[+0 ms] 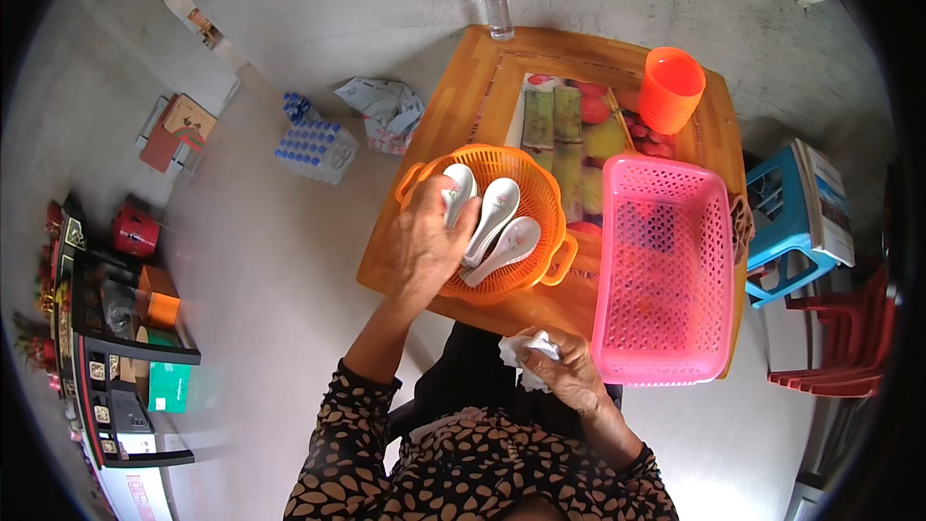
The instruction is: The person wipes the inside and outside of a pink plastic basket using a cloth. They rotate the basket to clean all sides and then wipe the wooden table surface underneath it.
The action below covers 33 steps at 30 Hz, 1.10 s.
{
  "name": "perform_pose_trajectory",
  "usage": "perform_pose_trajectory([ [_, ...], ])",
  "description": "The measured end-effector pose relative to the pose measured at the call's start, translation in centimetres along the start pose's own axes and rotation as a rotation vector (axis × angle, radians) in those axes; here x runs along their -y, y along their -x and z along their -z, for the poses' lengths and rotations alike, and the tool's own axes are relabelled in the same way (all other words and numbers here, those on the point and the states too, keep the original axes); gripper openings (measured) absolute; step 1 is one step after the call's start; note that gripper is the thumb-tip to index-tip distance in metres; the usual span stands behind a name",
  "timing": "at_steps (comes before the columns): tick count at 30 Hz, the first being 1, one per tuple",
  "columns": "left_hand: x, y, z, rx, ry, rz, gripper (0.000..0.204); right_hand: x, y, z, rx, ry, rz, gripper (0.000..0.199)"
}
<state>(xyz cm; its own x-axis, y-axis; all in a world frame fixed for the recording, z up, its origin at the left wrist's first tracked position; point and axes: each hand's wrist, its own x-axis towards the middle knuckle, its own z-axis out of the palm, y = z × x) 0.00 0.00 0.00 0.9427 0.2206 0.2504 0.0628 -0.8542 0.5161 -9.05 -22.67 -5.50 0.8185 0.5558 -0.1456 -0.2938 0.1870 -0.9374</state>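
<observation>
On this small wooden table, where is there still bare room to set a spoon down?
Free: the far-left corner of the table, bordered by the clear bottle and the orange colander; also the picture strip between colander, orange cup and pink basket. Crowded: the near edge, where the left hand reaches into the colander and the right hand grips a white cloth.

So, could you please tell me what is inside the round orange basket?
The orange basket holds white ceramic soup spoons; three show. The left hand reaches in, gripping one, and covers the basket's left side, so further spoons there cannot be ruled out.
</observation>
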Motion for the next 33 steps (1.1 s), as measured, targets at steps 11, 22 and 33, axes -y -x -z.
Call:
perform_pose_trajectory([
  [11, 7.2, 7.5, -0.2, 0.423, 0.943, 0.696, 0.05, 1.0, 1.9, -0.1, -0.06, -0.014, -0.109, 0.026],
  [22, 8.2, 7.8, -3.7, 0.495, 1.227, 0.677, 0.051, 0.0, 1.5, 0.0, -0.011, -0.039, -0.072, 0.016],
  [33, 6.6, 6.3, -3.1, 0.37, 1.283, 0.638, 0.042, 0.3, 1.2, 0.9, -0.03, -0.062, -0.145, 0.019],
])
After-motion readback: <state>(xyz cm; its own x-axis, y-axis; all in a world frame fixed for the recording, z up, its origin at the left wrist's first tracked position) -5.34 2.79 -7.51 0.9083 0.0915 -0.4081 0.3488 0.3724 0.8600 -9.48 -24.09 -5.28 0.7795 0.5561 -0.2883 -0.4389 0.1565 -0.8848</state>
